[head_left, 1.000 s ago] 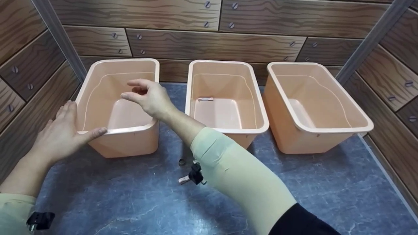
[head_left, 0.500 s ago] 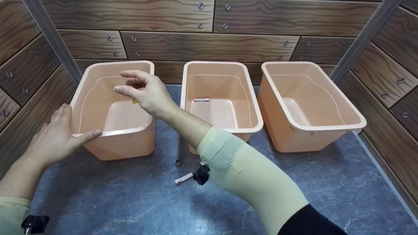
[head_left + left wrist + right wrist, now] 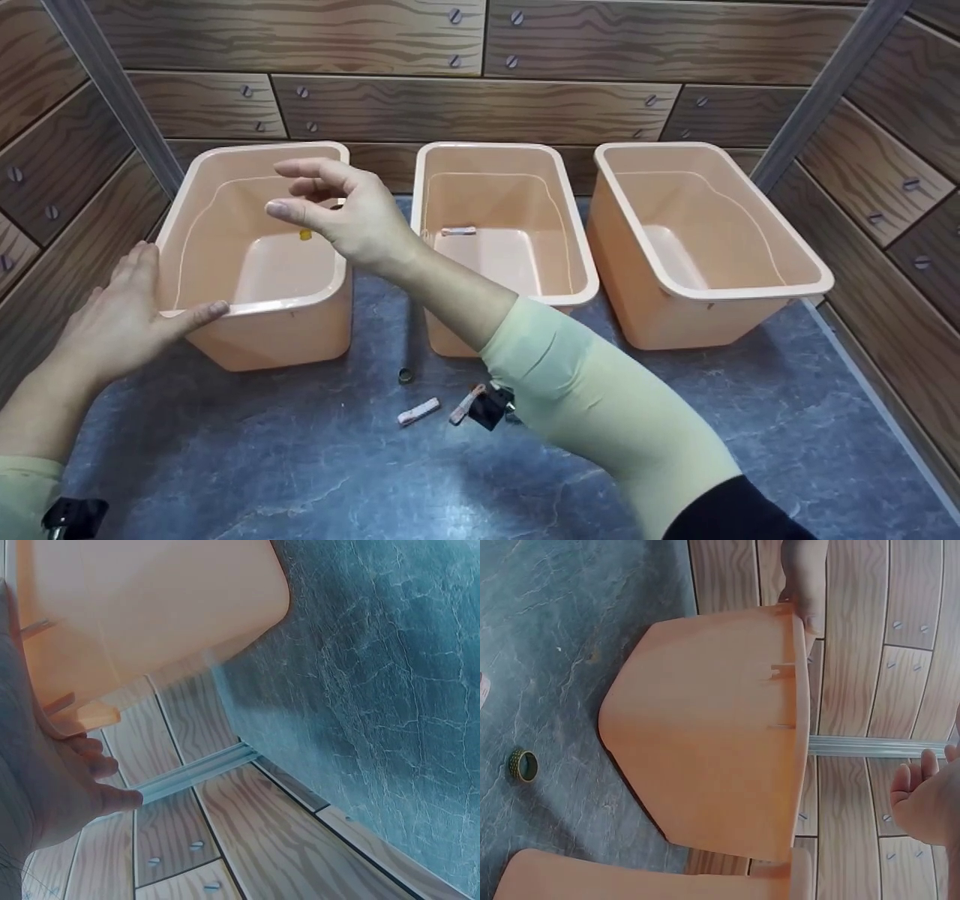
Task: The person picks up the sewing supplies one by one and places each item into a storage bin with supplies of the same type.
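My right hand [image 3: 356,214] hangs over the left peach bin [image 3: 270,349], thumb and fingers apart and loosely curved; a small dark bit shows beside its palm. Below the fingers a small yellow piece [image 3: 305,235] appears inside that bin. My left hand [image 3: 116,319] rests against the same bin's near-left corner, its thumb along the front rim and its fingers straight at the left side. In the left wrist view the left hand [image 3: 79,784] lies at the rim. The right hand [image 3: 930,799] is partly cut off in the right wrist view.
Two more peach bins, the middle bin [image 3: 589,292] and the right bin [image 3: 705,330], stand alongside. A small pinkish strip [image 3: 459,231] lies in the middle one. On the blue table lie a patterned ring [image 3: 406,376], a pale strip [image 3: 418,412] and another strip [image 3: 463,409] near my right sleeve.
The yellow piece has come into sight below my right hand. That hand has risen slightly, and its forearm has shifted right, uncovering the strips on the table. The left hand keeps its place.
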The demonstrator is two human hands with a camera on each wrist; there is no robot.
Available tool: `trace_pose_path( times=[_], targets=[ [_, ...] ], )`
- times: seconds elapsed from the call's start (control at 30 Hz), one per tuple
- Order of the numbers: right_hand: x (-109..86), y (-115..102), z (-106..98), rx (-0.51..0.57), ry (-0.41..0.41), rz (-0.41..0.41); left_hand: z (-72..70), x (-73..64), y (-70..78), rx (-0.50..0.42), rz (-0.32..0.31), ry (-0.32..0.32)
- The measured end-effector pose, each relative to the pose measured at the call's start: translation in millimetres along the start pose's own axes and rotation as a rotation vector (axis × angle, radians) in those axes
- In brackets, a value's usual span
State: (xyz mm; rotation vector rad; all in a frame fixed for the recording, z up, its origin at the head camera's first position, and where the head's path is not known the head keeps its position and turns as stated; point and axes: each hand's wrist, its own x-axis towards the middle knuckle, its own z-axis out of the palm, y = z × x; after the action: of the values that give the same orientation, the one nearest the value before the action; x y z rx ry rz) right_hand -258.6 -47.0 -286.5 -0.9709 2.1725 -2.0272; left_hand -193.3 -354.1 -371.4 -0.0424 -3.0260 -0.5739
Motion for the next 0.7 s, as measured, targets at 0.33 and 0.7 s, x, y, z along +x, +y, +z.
trace_pose_path(
  times=[0.33,0.7],
  targets=[
    [-10.6,-9,-14,0.013,0.000,-0.066,0.1,-0.1,-0.1,0.002,0.000,0.005],
    [-22.2,-17,-28,0.008,-0.053,-0.033,-0.5,-1.4,0.1,-0.016,0.016,0.013]
  ],
)
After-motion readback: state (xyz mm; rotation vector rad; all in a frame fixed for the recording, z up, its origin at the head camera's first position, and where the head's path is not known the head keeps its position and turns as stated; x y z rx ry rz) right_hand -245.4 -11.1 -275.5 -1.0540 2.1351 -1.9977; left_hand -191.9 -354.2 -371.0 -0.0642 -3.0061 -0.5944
